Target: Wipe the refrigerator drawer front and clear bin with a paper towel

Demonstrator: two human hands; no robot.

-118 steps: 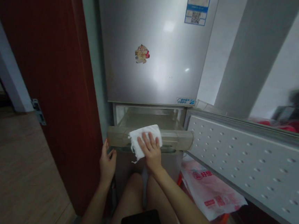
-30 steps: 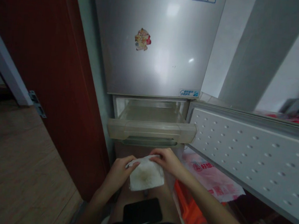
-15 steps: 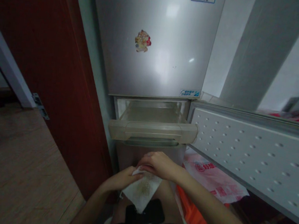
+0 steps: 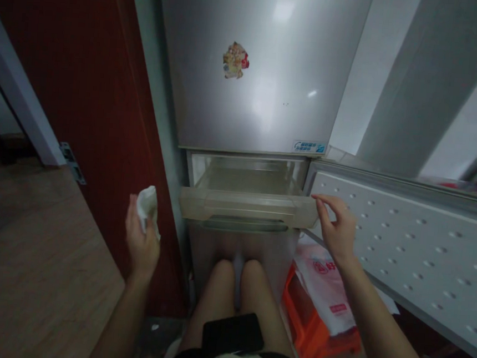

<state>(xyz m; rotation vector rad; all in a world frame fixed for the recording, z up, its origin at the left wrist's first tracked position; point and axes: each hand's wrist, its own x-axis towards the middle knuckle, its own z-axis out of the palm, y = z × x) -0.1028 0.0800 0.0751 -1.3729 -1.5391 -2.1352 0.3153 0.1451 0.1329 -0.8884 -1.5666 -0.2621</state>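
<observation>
My left hand (image 4: 141, 243) is raised at the left, in front of the red-brown door, closed round a crumpled white wipe (image 4: 148, 203). My right hand (image 4: 337, 226) has its thumb and forefinger pinched at the right end of the pulled-out freezer drawer (image 4: 246, 206). The drawer is of cloudy clear plastic and sticks out below the silver upper fridge door (image 4: 264, 70). To the right, the lower fridge door (image 4: 400, 238) stands open, its white dimpled inner side showing behind my right hand.
A black phone (image 4: 233, 333) lies on my thighs. Under the open fridge door is an orange plastic crate (image 4: 311, 344) with a white and red plastic bag (image 4: 329, 293) on it. The red-brown door (image 4: 115, 107) stands close on the left.
My hands have parted from the wipe spread above my lap. The left carried it, now bunched up, to the left; the right went up to the drawer's right end.
</observation>
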